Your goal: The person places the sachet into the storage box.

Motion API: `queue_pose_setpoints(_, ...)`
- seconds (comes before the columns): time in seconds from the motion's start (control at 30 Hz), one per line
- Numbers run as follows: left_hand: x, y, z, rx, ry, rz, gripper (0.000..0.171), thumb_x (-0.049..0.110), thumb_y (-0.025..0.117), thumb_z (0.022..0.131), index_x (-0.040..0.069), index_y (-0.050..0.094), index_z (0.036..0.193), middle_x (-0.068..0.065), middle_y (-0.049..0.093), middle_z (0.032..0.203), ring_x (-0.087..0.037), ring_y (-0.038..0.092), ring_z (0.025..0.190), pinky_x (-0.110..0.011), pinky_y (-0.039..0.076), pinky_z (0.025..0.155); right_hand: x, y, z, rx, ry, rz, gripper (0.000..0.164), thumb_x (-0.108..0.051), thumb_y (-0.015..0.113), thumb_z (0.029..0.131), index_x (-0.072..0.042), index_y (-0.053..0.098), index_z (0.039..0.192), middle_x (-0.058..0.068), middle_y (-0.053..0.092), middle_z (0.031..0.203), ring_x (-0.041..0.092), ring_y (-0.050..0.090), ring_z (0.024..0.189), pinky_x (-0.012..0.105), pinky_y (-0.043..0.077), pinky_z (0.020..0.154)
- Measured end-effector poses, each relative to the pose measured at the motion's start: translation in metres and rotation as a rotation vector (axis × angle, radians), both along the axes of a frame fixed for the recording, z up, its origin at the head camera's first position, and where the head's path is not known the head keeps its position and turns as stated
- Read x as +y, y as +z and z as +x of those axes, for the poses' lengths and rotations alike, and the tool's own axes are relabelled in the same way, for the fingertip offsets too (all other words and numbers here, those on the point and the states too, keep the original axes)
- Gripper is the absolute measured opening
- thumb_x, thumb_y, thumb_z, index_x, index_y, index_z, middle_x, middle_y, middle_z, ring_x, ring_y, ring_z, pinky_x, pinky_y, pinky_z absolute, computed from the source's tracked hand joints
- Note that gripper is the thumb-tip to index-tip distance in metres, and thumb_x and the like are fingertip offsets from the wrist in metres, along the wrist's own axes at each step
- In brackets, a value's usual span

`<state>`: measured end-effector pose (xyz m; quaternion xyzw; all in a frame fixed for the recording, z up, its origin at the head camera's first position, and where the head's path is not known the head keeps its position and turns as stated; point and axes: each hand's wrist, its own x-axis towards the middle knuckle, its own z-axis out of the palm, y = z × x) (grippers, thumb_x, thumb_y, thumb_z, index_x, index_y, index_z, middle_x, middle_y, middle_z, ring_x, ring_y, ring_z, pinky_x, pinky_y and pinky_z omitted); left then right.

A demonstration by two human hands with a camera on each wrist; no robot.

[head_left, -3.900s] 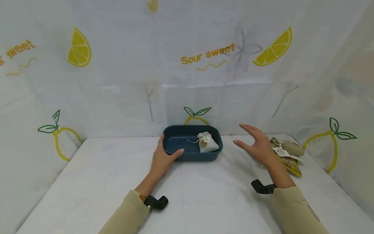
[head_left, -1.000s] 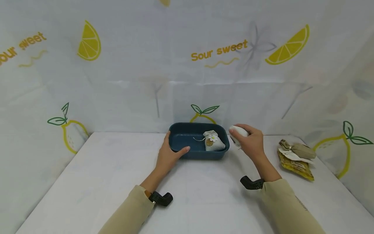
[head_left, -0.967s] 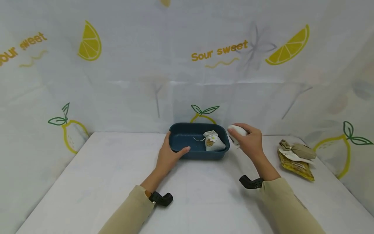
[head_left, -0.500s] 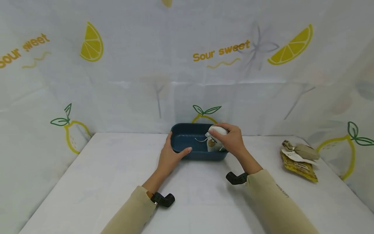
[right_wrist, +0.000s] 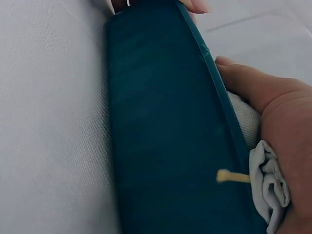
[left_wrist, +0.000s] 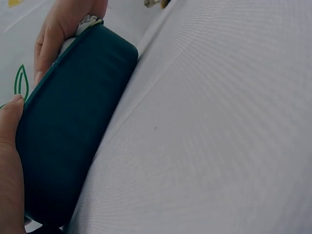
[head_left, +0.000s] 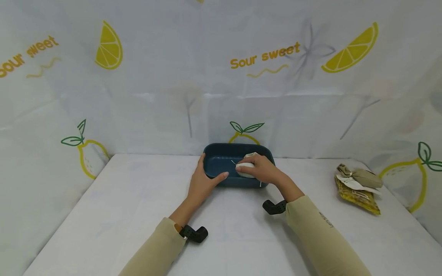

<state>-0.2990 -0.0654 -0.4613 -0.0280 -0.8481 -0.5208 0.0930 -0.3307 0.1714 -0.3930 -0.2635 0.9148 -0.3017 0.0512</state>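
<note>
A dark blue rectangular box [head_left: 221, 184] stands at the far middle of the table. My left hand [head_left: 202, 183] grips its left end, thumb over the front rim. Inside the box's right half, my right hand [head_left: 265, 168] holds a white cloth drawstring pouch [head_left: 246, 175]. In the right wrist view, the pouch's gathered neck [right_wrist: 268, 185] pokes over the front rim with a cord end [right_wrist: 229, 175] hanging out. Behind that hand shows part of a second white pouch [head_left: 251, 155], mostly hidden. The left wrist view shows the box's outer wall [left_wrist: 80, 102].
At the right of the table lies a small pile: an olive-brown cloth pouch [head_left: 366, 178], a crumpled white item [head_left: 353, 183] and a yellow patterned packet [head_left: 360, 199]. A white curtain [head_left: 155, 126] with lemon prints hangs right behind the box.
My right hand, empty in the earliest frame, has taken hold of a white pouch and carried it left and down into the box. My left hand has stayed on the box.
</note>
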Motion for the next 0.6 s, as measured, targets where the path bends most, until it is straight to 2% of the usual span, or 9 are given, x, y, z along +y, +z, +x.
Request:
queue_pose_setpoints(0.17,0.0002,0.0016,-0.0004,0.001,0.008,0.0,0.113,0.065,0.078,0.078,0.023,0.017,0.164,-0.003,0.028,0.168,-0.032,0.033,0.153,-0.06,0.035,0.118,-0.0035,0.0039,-0.0015,-0.006,0.117,0.045,0.039,-0.034,0.062,0.101,-0.009,0.069,0.13,0.011,0.071,0.13,0.032,0.063,0.126,0.051,0.053,0.101)
queue_pose_setpoints(0.23,0.0003,0.0012,-0.0005,0.001,0.01,0.0,0.113,0.065,0.078,0.078,0.023,0.017,0.164,-0.003,0.028,0.168,-0.032,0.034,0.152,-0.06,0.035,0.118,-0.0042,0.0041,-0.0021,-0.023,0.14,0.077,0.039,-0.034,0.06,0.102,-0.011,0.069,0.131,0.01,0.07,0.132,0.032,0.062,0.128,0.051,0.052,0.103)
queue_pose_setpoints(0.33,0.001,-0.0003,-0.0002,-0.005,0.006,-0.008,0.113,0.066,0.077,0.078,0.024,0.016,0.164,-0.003,0.027,0.168,-0.032,0.034,0.152,-0.059,0.036,0.117,-0.0044,0.0032,-0.0022,-0.075,0.129,0.103,0.038,-0.036,0.055,0.104,-0.014,0.07,0.13,0.008,0.07,0.132,0.029,0.063,0.127,0.049,0.053,0.103)
queue_pose_setpoints(0.43,0.0016,-0.0015,0.0005,-0.007,0.003,-0.01,0.113,0.066,0.077,0.078,0.024,0.016,0.164,-0.003,0.026,0.168,-0.032,0.034,0.152,-0.059,0.037,0.117,-0.0048,0.0024,-0.0004,-0.078,0.118,0.095,0.037,-0.035,0.052,0.106,-0.012,0.071,0.128,0.009,0.07,0.131,0.029,0.065,0.124,0.047,0.054,0.1)
queue_pose_setpoints(0.5,0.0017,-0.0014,0.001,-0.006,0.004,-0.005,0.114,0.066,0.077,0.078,0.024,0.016,0.164,-0.004,0.026,0.168,-0.033,0.034,0.152,-0.06,0.037,0.117,-0.0054,0.0002,0.0005,-0.037,0.101,0.075,0.036,-0.033,0.054,0.105,-0.011,0.071,0.128,0.009,0.071,0.129,0.028,0.067,0.12,0.046,0.056,0.097)
queue_pose_setpoints(0.6,0.0012,0.0,0.0012,-0.005,0.003,-0.003,0.114,0.067,0.077,0.077,0.024,0.016,0.164,-0.004,0.027,0.168,-0.033,0.034,0.152,-0.06,0.037,0.116,-0.0076,-0.004,0.0028,0.079,0.031,0.037,0.036,-0.031,0.066,0.099,-0.011,0.071,0.128,0.01,0.071,0.128,0.028,0.068,0.117,0.046,0.057,0.095)
